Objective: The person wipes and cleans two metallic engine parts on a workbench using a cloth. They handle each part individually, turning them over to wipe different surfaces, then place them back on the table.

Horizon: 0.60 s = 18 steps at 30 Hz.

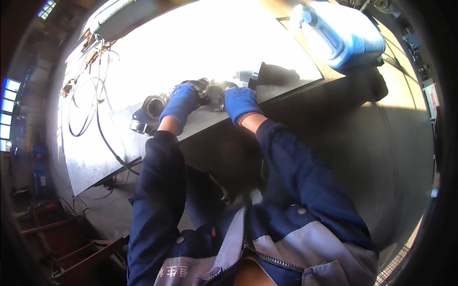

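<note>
Both hands wear blue gloves and reach over the near edge of a bright metal-topped table [200, 120]. Between them lies a grey machined metal part [215, 97] with a rounded body. My left hand [182, 101] is closed round its left end, the fingertips dark. My right hand [241, 102] grips its right side, with the fingers mostly hidden behind the glove's back. Beside my left hand sits a metal housing with a round bore [154, 107] and a smaller ring at its near end. Just past my right hand stands another metal piece [251, 76], partly washed out by glare.
A blue plastic jug [343, 38] stands at the far right. Thin cables [98, 102] loop over the table's left side and hang off its edge. A green-grey cylinder [119, 19] lies at the far left. A reddish metal frame [86, 252] stands low at left.
</note>
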Each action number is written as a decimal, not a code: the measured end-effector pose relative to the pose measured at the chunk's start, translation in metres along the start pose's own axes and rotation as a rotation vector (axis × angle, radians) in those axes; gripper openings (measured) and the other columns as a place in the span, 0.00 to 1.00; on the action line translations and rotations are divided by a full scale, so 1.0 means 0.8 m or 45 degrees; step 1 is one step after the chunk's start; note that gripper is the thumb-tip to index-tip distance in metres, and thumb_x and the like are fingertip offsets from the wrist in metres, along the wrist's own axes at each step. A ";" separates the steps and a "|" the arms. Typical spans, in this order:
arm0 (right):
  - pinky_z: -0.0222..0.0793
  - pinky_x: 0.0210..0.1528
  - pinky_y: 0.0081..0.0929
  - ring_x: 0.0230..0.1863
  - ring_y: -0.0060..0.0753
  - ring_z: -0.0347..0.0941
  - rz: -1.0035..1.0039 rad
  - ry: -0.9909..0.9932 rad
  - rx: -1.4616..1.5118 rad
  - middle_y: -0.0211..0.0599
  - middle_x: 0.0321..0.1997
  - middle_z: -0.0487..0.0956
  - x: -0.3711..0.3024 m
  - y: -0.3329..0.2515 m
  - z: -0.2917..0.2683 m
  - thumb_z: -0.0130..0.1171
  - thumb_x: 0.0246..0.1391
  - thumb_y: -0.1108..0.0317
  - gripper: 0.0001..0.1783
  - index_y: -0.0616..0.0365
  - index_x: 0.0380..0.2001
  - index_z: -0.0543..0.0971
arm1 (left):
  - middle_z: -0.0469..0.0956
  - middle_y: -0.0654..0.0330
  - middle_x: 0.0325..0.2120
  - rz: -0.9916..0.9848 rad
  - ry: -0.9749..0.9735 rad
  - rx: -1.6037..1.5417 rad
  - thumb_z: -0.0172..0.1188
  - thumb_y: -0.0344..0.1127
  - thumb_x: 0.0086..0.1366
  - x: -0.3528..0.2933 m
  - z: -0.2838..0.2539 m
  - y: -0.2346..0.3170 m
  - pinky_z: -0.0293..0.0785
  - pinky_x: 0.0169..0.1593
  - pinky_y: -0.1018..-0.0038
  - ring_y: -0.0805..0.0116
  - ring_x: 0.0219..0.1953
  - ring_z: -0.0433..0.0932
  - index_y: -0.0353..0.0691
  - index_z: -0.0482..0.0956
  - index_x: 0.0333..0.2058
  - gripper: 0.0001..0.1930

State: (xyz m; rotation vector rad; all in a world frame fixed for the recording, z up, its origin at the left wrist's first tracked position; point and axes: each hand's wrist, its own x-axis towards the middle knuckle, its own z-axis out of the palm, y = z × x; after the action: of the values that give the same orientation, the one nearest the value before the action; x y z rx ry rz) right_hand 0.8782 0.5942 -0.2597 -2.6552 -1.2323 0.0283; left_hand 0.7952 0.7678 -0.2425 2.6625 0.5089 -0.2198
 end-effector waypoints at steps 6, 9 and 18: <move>0.76 0.41 0.42 0.38 0.49 0.80 0.046 -0.181 0.214 0.50 0.33 0.81 0.007 0.006 0.009 0.53 0.51 0.68 0.11 0.58 0.31 0.82 | 0.76 0.51 0.50 -0.103 -0.042 -0.061 0.68 0.39 0.51 -0.007 -0.020 0.019 0.69 0.56 0.71 0.56 0.52 0.75 0.43 0.74 0.55 0.30; 0.76 0.45 0.39 0.42 0.50 0.79 0.020 -0.325 0.245 0.53 0.37 0.81 0.007 0.010 -0.001 0.50 0.55 0.67 0.14 0.61 0.35 0.82 | 0.77 0.52 0.50 -0.027 0.040 -0.187 0.67 0.38 0.53 -0.003 -0.008 0.009 0.69 0.56 0.71 0.58 0.52 0.76 0.43 0.74 0.55 0.29; 0.74 0.45 0.41 0.42 0.53 0.78 0.141 -0.571 0.421 0.54 0.39 0.80 0.020 0.014 0.009 0.57 0.48 0.61 0.16 0.59 0.36 0.83 | 0.76 0.53 0.52 0.023 0.020 -0.247 0.69 0.36 0.52 -0.006 -0.014 0.012 0.68 0.57 0.72 0.61 0.54 0.74 0.41 0.74 0.55 0.30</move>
State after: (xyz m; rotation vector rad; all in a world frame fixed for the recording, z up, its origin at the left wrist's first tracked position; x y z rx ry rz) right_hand 0.8963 0.6010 -0.2675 -2.4879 -1.0722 0.8097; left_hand 0.7956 0.7634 -0.2276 2.4809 0.4851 -0.1373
